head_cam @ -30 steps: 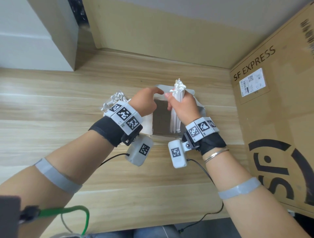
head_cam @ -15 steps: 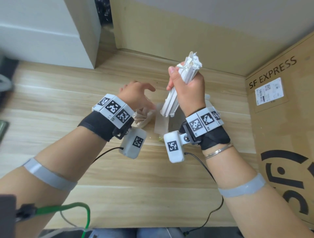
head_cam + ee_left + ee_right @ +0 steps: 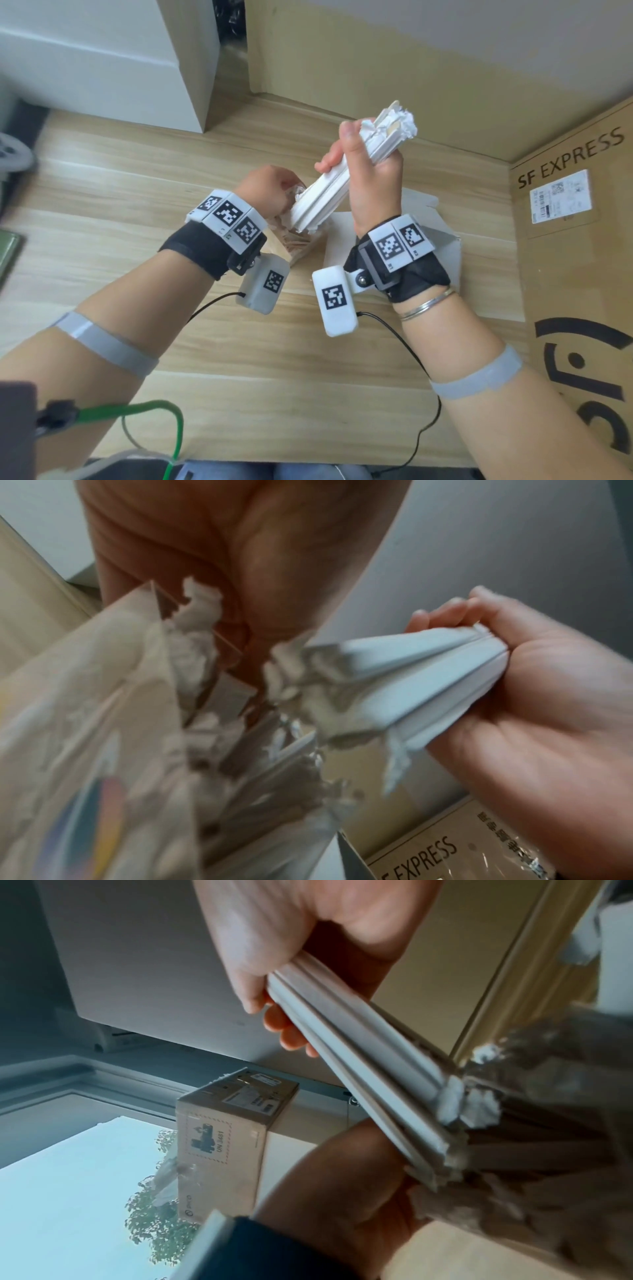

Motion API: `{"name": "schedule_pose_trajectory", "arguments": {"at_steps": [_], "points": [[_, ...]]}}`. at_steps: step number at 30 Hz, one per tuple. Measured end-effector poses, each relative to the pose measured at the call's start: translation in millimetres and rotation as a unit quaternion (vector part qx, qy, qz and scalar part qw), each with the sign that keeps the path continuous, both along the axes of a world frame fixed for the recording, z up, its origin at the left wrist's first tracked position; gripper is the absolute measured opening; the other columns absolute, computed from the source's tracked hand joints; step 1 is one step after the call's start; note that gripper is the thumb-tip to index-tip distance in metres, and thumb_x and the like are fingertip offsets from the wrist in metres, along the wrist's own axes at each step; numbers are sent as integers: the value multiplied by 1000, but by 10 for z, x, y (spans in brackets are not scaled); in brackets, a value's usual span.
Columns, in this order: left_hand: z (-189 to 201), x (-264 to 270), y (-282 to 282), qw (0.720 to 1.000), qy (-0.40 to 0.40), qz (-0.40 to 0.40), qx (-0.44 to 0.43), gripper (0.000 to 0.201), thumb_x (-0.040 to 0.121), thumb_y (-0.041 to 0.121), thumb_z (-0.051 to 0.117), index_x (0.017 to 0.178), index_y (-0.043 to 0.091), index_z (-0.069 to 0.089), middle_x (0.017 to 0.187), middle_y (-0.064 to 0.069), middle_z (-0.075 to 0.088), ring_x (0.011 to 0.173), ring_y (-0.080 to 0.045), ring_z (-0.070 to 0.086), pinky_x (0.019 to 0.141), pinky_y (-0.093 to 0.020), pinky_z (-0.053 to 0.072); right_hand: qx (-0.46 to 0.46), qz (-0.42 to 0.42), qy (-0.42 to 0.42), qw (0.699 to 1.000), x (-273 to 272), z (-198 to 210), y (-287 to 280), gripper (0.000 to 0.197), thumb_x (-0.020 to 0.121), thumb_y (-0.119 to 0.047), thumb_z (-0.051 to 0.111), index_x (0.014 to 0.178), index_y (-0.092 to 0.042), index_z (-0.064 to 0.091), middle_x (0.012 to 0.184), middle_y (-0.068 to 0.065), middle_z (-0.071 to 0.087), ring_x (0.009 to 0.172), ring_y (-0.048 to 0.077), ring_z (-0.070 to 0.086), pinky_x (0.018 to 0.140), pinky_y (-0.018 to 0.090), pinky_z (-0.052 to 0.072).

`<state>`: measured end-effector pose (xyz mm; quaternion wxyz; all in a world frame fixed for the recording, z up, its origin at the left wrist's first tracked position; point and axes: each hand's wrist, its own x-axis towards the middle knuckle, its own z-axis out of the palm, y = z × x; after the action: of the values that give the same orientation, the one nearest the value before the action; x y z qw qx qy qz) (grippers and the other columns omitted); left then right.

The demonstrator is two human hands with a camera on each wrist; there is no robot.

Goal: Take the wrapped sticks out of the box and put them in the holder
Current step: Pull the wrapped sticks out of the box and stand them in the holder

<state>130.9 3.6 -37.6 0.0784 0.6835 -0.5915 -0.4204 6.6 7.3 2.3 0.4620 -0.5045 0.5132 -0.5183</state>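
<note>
Your right hand (image 3: 371, 171) grips the wrapped sticks (image 3: 329, 195) tilted toward the holder (image 3: 298, 245); your left hand (image 3: 270, 192) holds it steady.

Right hand (image 3: 274, 942) gripped a bundle of white wrapped sticks (image 3: 359, 1069), slanting down-right toward the left hand (image 3: 346, 1185); beyond, a cardboard box (image 3: 222, 1139) by a window (image 3: 75, 1191).

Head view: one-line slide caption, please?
Right hand angles bundle of paper-wrapped sticks toward holder steadied by left hand.

Right hand (image 3: 371, 178) fisted, left hand (image 3: 269, 192) curled
</note>
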Motion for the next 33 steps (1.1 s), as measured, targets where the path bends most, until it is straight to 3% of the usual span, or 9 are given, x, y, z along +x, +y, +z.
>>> {"name": "schedule_pose_trajectory", "arguments": {"at_steps": [4, 6, 9, 13, 17, 21, 26, 29, 33], "points": [[-7, 32, -32, 1000, 3, -12, 4, 34, 87, 16, 57, 121, 14, 62, 122, -7, 65, 107, -22, 60, 80, -22, 39, 30, 6, 42, 999, -16, -210, -25, 37, 86, -23, 56, 51, -29, 64, 44, -6, 61, 68, 30, 61, 95, 50, 46], [-16, 43, -42, 1000, 4, -17, 12, 36, 86, 22, 61, 121, 14, 62, 119, -6, 66, 94, -16, 58, 78, -21, 37, 38, 29, 69, 996, -40, -309, -8, 34, 86, -21, 57, 53, -28, 64, 46, -8, 61, 74, 28, 62, 98, 40, 44], [-22, 32, -65, 1000, 2, -16, 19, 34, 84, 20, 60, 117, 12, 64, 114, -8, 67, 85, -14, 53, 74, -24, 38, 58, 84, 105, 989, -48, -383, 36, 24, 85, -17, 61, 65, -29, 55, 58, -9, 62, 69, 13, 62, 86, 23, 48], [12, 15, -89, 999, -12, -28, 22, 33, 89, 10, 49, 118, 11, 63, 115, -11, 67, 93, -23, 59, 75, -25, 39, 64, 156, 236, 957, -65, -431, 79, 32, 77, -22, 72, 70, -38, 46, 86, -5, 58, 102, 21, 50, 92, 32, 41], [-18, 35, -97, 999, -6, -27, 24, 31, 91, 22, 51, 119, 18, 64, 115, -7, 68, 86, -13, 55, 75, -24, 39, 102, 170, 290, 936, -91, -439, 103, 36, 72, -24, 78, 71, -34, 43, 102, 9, 62, 100, 18, 40, 86, 26, 33], [2, 49, -96, 999, 1, -21, 29, 32, 89, 26, 55, 118, 20, 65, 109, -5, 69, 85, -12, 55, 75, -24, 40, 144, 227, 294, 917, -134, -382, 71, 32, 68, -25, 80, 69, -22, 48, 101, 18, 62, 93, 24, 58, 86, 36, 47], [16, 54, -76, 999, 14, -11, 39, 30, 87, 26, 56, 115, 21, 67, 87, 1, 63, 65, -7, 53, 55, -17, 37, 27, 245, 340, 908, -188, -192, 51, 9, 71, -17, 75, 75, -19, 68, 86, -2, 57, 81, 17, 61, 76, 21, 45], [37, 48, -59, 999, 24, -6, 46, 32, 86, 25, 58, 118, 22, 66, 95, -2, 67, 70, -10, 55, 63, -19, 39, 4, 259, 371, 892, -197, -221, 51, 7, 70, -18, 74, 77, -17, 72, 87, 4, 65, 82, 20, 63, 76, 29, 48], [82, 53, -32, 998, 50, 11, 40, 32, 84, 23, 62, 116, 22, 67, 106, -3, 71, 83, -12, 59, 74, -22, 41, 24, 294, 497, 816, -195, -323, 40, 20, 73, -29, 71, 87, -16, 73, 92, 1, 67, 92, 23, 62, 78, 32, 48]]}}
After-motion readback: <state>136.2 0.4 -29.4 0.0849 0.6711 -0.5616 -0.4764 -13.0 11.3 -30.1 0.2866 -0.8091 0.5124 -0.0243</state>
